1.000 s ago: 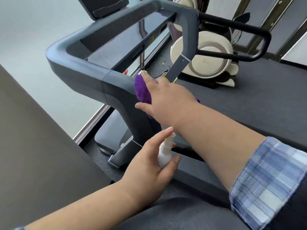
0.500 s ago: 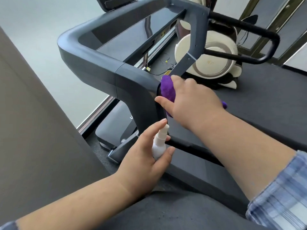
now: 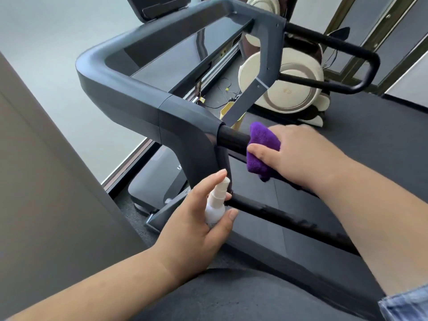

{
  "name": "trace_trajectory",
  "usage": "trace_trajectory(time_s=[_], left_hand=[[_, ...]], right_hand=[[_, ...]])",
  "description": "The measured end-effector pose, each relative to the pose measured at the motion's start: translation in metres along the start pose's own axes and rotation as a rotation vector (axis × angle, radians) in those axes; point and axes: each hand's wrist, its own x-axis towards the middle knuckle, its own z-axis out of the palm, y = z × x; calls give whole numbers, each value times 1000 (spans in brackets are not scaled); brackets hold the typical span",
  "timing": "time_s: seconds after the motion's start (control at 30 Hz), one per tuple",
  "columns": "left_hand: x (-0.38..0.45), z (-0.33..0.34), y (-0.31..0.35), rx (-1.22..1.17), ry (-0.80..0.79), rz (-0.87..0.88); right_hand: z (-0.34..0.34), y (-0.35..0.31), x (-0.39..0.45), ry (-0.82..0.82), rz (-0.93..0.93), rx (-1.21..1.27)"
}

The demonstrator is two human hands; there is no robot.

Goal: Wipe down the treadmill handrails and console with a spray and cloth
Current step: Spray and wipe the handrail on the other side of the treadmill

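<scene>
The grey upright post of the treadmill served as the landmark. Just left of its foot and below it, the left hand was curled closed around a small white spray bottle, index finger resting on the nozzle top and thumb pressed to the bottle's body. The nozzle stood close to the post's lower end, beside the lower black handrail that ran out from the post toward the right.

Right of the post's top, the upper black handrail emerged from the grey housing. The right hand was closed around a bunched purple cloth, fingers over the top and thumb underneath, pressing it onto that bar a short way out from the post.

To wipe this stretch well, the cloth probably needed to wrap the bar fully, so the underside got cleaned as well as the top, and to be drawn along it in one long, firm stroke. The short bare section between cloth and post looked easy to miss. The bottle seemed best kept aimed away from the cloth hand until another spray was wanted.
</scene>
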Motion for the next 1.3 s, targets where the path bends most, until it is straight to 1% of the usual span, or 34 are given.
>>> trace_trajectory(time_s=[0.07,0.13,0.27,0.33,0.43,0.53,0.6,0.7,0.8,0.87,0.97,1.13,1.3], left_hand=[[1,-1,-4,-1,9,-11],[2,-2,-6,-13,15,-14],[5,0,-7,-14,-9,-20],[7,3,-6,-15,-22,-21],[11,7,-3,-27,-46,-18],[14,6,-2,-53,-51,4],[14,2,-5,-42,-45,12],[12,-5,-10,-24,-7,12],[11,-10,-12,-45,42,11],[12,-8,-10,-64,45,16],[14,1,-5,-72,24,38],[17,22,2,-98,-14,42],[25,49,16,-113,-78,71]], right_hand=[[1,-12,9,29,-67,-69],[3,-29,21,8,-105,-34],[12,-61,43,57,-136,-63],[13,-68,48,55,-134,-63],[11,-55,41,44,-108,-21],[9,-24,21,-32,-35,10],[8,-9,6,-49,1,22],[11,-10,-1,-2,-21,-39],[13,-33,12,79,-55,-114],[17,-54,24,127,-80,-149],[23,-76,32,177,-77,-139],[29,-56,23,235,-128,-161],[28,-34,12,203,-117,-128]])
